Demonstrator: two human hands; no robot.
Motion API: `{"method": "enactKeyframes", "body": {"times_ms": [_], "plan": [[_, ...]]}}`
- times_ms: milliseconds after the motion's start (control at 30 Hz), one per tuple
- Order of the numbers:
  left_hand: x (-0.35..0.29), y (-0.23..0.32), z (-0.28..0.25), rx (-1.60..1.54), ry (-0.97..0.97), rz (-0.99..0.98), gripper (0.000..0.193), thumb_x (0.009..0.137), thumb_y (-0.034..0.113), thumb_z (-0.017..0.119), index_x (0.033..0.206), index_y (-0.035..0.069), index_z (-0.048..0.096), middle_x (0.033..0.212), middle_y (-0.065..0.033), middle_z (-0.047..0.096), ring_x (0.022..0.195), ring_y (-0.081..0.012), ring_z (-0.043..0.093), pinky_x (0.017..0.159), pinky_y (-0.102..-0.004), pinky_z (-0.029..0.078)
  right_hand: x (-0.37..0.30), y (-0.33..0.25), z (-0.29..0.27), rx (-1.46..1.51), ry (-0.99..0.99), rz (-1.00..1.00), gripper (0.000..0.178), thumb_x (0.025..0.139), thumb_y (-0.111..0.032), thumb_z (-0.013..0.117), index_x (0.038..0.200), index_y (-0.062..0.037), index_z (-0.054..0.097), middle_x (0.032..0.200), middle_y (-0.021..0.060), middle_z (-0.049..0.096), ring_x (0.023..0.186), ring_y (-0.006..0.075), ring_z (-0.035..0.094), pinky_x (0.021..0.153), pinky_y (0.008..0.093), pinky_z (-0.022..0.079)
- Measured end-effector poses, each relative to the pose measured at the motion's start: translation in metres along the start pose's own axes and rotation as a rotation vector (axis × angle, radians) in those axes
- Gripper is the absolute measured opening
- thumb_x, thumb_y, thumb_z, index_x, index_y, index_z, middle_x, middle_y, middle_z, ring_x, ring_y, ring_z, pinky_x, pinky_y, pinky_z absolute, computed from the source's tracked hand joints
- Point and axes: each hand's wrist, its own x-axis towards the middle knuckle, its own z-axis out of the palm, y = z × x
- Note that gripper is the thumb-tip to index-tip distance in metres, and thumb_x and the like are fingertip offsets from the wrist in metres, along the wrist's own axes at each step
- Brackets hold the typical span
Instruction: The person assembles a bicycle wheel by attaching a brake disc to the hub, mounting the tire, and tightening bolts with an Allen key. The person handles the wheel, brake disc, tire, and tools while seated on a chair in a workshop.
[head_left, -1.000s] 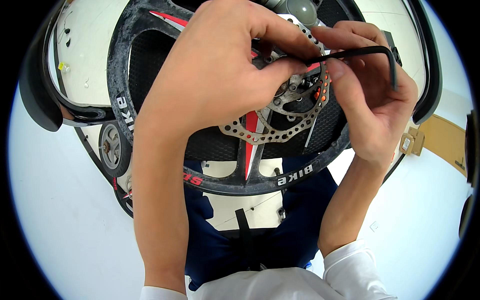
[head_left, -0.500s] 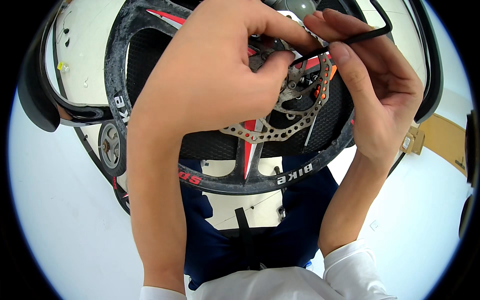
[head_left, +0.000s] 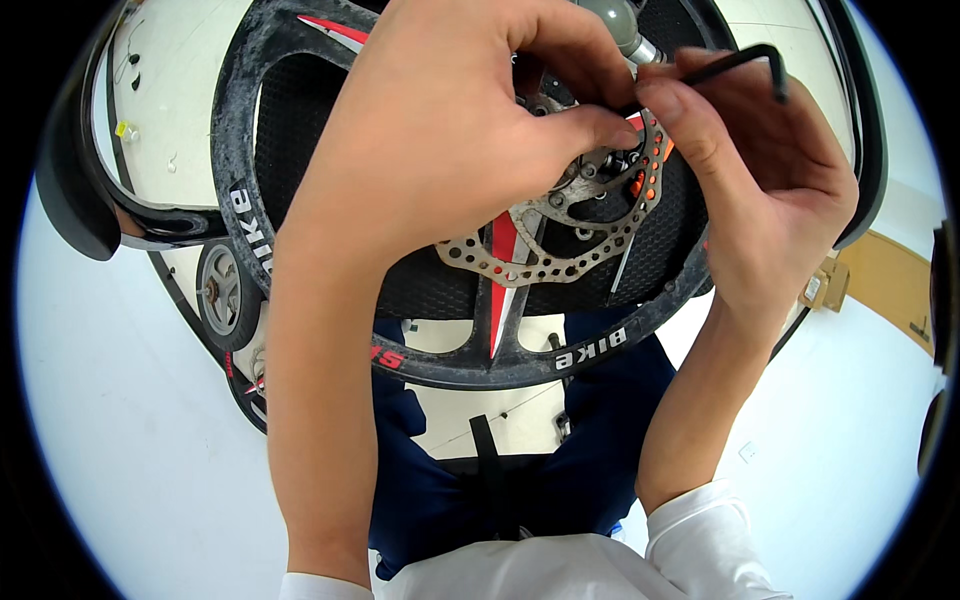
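Below me the floor (head_left: 120,430) is a smooth, pale, evenly lit surface running to the left and right edges of view. At right, a tan strip (head_left: 890,290) crosses the floor, with a small tan block (head_left: 825,285) at its near end. Lighting is bright and diffuse.

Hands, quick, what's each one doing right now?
Left hand: fingers curled, pressing on the brake disc at the hub.
Right hand: closed on a black hex key.
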Motion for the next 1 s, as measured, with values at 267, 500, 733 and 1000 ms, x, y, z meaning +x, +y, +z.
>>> {"method": "enactKeyframes", "body": {"times_ms": [267, 500, 733, 1000], "plan": [[0.000, -0.006, -0.002, -0.139, 0.006, 0.009, 0.020, 0.077, 0.010, 0.078, 0.095, 0.003, 0.075, 0.080, -0.0086, 0.073, 0.071, -0.0123, 0.066, 0.062, -0.0241, 0.048, 0.002, -0.003, 0.001, 0.003, 0.095, 0.009, 0.018, 0.084, 0.003, 0.074, 0.101, 0.0064, 0.071, 0.095, 0.0167, 0.074, 0.086, 0.0218, 0.073, 0.083, 0.0310, 0.058], [0.001, 0.000, -0.009, -0.167, 0.021, -0.009, 0.018, 0.076, 0.006, 0.077, 0.093, -0.001, 0.074, 0.079, -0.0101, 0.073, 0.068, -0.0108, 0.065, 0.062, -0.0241, 0.051, 0.004, -0.005, 0.003, 0.092, 0.070, 0.038, 0.019, 0.085, 0.001, 0.074, 0.102, 0.0068, 0.070, 0.095, 0.0168, 0.074, 0.084, 0.0218, 0.073, 0.081, 0.0301, 0.059], [-0.005, 0.002, -0.016, 0.097, 0.014, -0.054, 0.016, 0.076, 0.005, 0.077, 0.090, -0.002, 0.074, 0.078, -0.0107, 0.073, 0.067, -0.0122, 0.066, 0.061, -0.0256, 0.052, 0.001, 0.005, 0.023, 0.154, 0.063, -0.064, 0.017, 0.085, 0.000, 0.074, 0.101, 0.0048, 0.072, 0.094, 0.0145, 0.074, 0.083, 0.0196, 0.073, 0.079, 0.0287, 0.059], [-0.009, -0.013, -0.016, 0.085, 0.050, 0.060, 0.017, 0.075, 0.003, 0.076, 0.091, -0.001, 0.074, 0.078, -0.0084, 0.071, 0.069, -0.0119, 0.065, 0.064, -0.0244, 0.051, 0.007, -0.021, 0.023, 0.124, -0.057, 0.049, 0.018, 0.085, 0.002, 0.072, 0.103, 0.0052, 0.071, 0.096, 0.0146, 0.074, 0.087, 0.0200, 0.072, 0.084, 0.0293, 0.058]]}}
